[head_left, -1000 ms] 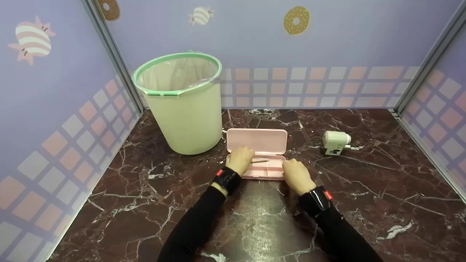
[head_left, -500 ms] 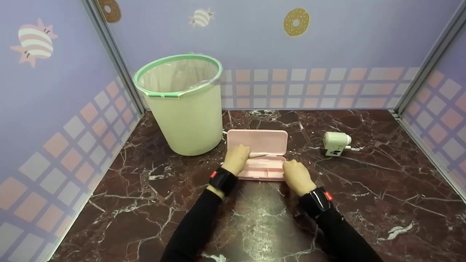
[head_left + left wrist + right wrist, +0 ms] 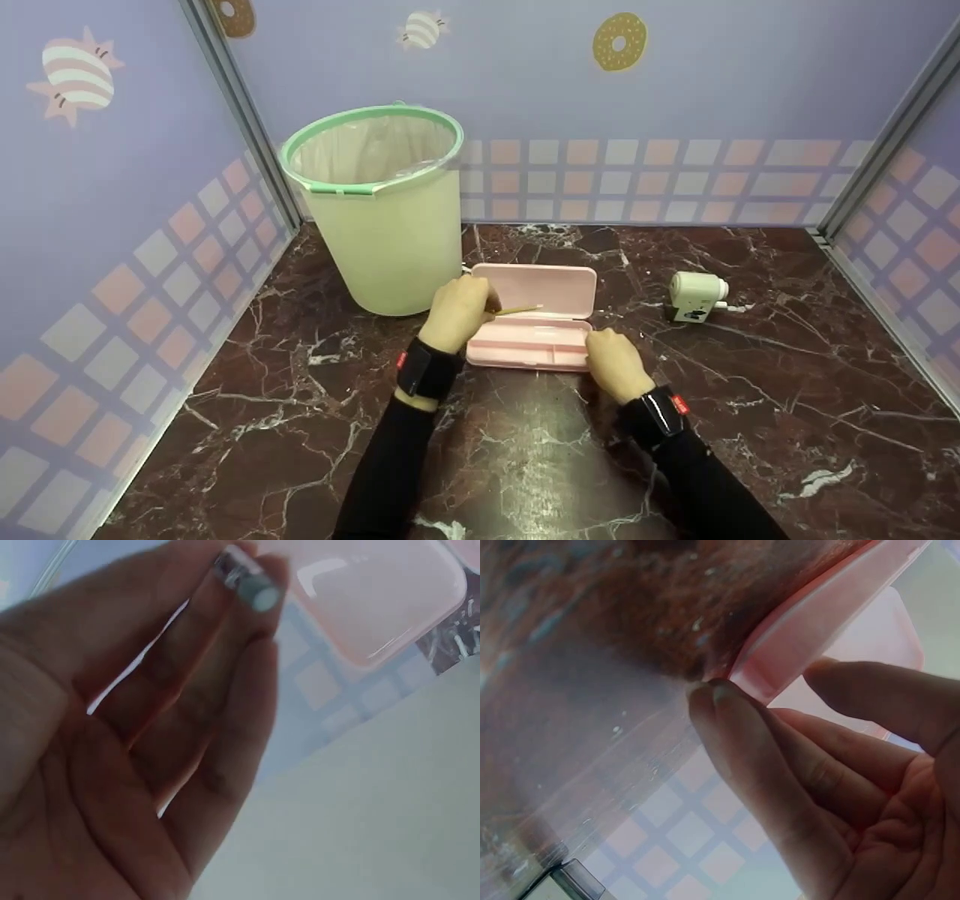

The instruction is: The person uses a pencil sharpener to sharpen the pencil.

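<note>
A pencil [image 3: 519, 309] is pinched between the thumb and fingers of my left hand [image 3: 456, 311], raised above the back left part of a pink pencil case [image 3: 517, 358]. Its metal band and pale greenish eraser end [image 3: 259, 592] stick out of the fingers in the left wrist view. The case lies on the table with its lid [image 3: 536, 289] tipped back, and divided compartments show inside. At the case's right end, my right hand [image 3: 616, 365] holds the edge; the right wrist view has thumb and fingertips on either side of the case wall [image 3: 802, 630].
A tall pale green bin [image 3: 386, 240] with a clear liner stands behind and left of the case. Farther right sits a small pale green crank pencil sharpener [image 3: 696, 296]. Patterned panels [image 3: 660, 176] border the dark marbled table [image 3: 750, 420] at the back and sides.
My left hand has lifted the pencil up out of the case and moved left and away from me. My right hand has kept its place on the case's edge.
</note>
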### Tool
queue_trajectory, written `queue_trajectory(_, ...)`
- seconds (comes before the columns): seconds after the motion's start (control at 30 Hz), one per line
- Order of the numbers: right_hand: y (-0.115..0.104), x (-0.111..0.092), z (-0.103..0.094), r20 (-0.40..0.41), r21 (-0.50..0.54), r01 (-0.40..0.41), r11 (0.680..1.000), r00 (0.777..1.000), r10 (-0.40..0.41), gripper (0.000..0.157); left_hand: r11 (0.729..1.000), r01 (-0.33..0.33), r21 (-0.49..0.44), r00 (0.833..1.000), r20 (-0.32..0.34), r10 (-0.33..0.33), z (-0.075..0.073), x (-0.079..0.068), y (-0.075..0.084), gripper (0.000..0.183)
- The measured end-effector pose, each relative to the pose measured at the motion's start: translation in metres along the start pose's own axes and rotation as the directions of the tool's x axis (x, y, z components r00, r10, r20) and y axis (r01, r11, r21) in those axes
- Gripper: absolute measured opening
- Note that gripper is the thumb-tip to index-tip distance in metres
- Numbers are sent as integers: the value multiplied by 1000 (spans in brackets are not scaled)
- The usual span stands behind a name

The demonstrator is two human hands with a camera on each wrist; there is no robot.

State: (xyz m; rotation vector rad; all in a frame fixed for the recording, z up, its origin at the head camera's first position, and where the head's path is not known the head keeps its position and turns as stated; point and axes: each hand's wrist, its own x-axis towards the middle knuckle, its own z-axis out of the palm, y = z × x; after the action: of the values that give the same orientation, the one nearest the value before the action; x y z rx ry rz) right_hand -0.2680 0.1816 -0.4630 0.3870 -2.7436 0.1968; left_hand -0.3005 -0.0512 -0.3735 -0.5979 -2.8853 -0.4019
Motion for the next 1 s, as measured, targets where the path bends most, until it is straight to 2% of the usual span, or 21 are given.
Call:
queue_trajectory(0.1, 0, 0, 0, -7, 2, 4, 1000, 1000, -4, 14, 1000, 3, -10, 998, 57, -2, -9, -4, 0, 10)
queue_trajectory(0.23, 1, 0, 1, 0, 5, -9, 1000, 1000, 9, 13, 1000, -12, -6, 995, 100, 13, -15, -8, 3, 9)
queue_trajectory(0.5, 6, 5, -3, 55, 60, -39, 997, 998, 36, 12, 1000, -18, 14, 994, 104, 17, -14, -7, 4, 9)
queue_trajectory(0.77, 36, 14, -24, -35, 152, -101, 983, 994, 108, 8, 1000, -4, -13, 993, 116, 6, -12, -6, 1, 11)
queue_trajectory(0.9, 62, 18, -37, -75, 182, -128, 975, 987, 143, 41, 1000, -12, -22, 994, 107, 14, -11, -6, 1, 11)
queue_trajectory(1.0, 86, 21, -42, -101, 202, -126, 971, 984, 149, 60, 1000, -16, -23, 995, 100, 18, -11, -5, 1, 10)
